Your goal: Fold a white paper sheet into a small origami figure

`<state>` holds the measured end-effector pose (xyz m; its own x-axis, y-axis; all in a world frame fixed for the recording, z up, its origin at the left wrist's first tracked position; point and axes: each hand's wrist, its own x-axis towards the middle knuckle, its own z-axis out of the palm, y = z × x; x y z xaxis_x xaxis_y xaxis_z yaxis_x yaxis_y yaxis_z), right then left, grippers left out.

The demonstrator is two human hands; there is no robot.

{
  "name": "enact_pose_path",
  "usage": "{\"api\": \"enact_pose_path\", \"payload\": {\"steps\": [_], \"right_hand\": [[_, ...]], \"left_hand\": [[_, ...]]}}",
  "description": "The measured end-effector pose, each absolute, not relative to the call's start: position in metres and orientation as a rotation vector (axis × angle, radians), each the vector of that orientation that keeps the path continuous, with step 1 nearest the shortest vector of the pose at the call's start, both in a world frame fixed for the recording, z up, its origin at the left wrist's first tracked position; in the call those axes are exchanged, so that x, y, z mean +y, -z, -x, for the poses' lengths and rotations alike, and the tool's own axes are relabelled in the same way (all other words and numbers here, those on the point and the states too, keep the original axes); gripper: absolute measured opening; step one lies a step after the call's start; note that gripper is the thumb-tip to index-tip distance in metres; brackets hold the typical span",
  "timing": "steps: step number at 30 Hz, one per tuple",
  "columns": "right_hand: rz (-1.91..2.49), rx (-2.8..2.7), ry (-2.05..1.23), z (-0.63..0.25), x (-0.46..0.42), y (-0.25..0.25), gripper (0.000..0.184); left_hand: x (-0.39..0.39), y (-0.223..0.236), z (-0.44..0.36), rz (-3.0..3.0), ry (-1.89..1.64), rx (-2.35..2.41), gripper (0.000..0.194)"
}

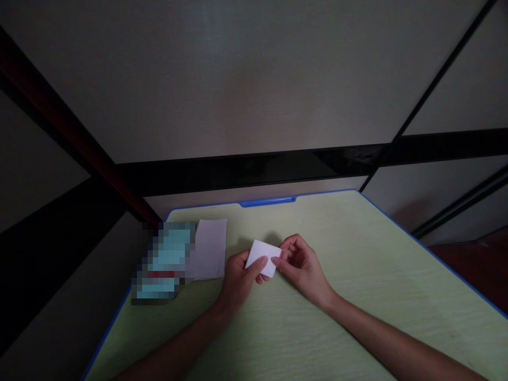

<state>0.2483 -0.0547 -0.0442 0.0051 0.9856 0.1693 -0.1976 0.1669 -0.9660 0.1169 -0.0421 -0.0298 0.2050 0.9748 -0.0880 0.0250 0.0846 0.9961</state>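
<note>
A small white piece of paper (262,252), roughly square and perhaps folded, is held tilted above the middle of the table. My left hand (240,272) grips it from the left, thumb on top and fingers beneath. At its right edge, my right hand (301,262) pinches the paper between thumb and curled fingers. Left of my left hand lie white paper sheets (208,248) on the table, slightly fanned at the lower edge.
The pale wooden table (357,275) has a blue rim and a blue slot piece (268,201) at its far edge. A pixelated teal item (169,254) lies at the left beside the sheets. Cabinet panels (254,95) with a black band stand right behind the table.
</note>
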Motion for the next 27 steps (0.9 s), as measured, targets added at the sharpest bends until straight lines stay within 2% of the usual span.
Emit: {"api": "enact_pose_path", "payload": {"steps": [8, 27], "right_hand": [[0.965, -1.125, -1.17, -0.2482, -0.0532, 0.0427, 0.028], [1.058, -1.268, -0.921, -0.2519, -0.055, 0.0404, 0.01]], "left_hand": [[-0.0414, 0.0299, -0.1178, -1.219, -0.984, 1.102, 0.02], [-0.0417, 0.0289, -0.1199, -1.22, -0.99, 1.152, 0.019]]}}
